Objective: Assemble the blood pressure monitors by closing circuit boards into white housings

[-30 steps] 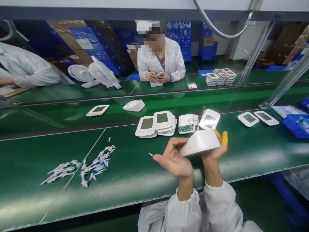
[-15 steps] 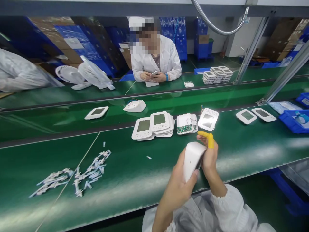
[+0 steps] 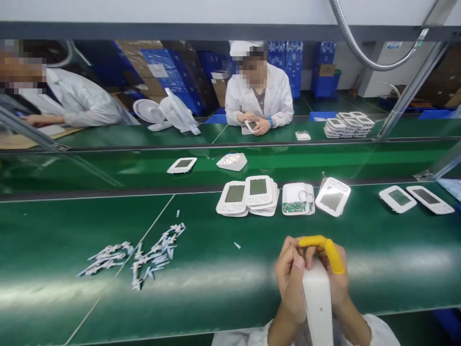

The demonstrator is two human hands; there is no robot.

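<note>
Fingers (image 3: 292, 263) clamp a white device housing (image 3: 318, 302) edge-up at lower centre: left hand (image 3: 290, 286) and right hand (image 3: 338, 281) press opposite faces, steadying it, yellow finger cot (image 3: 326, 244) arching over top.

Head camera looks forward and down: left hand (image 3: 290, 283) and right hand (image 3: 337, 281) gripping the white plastic casing (image 3: 317, 302) sit close below, glossy green belt (image 3: 216, 281) stretching beyond the grip.

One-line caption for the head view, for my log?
Left hand and right hand clasp a white casing edge-on above the green conveyor, display units stacked beyond.
</note>
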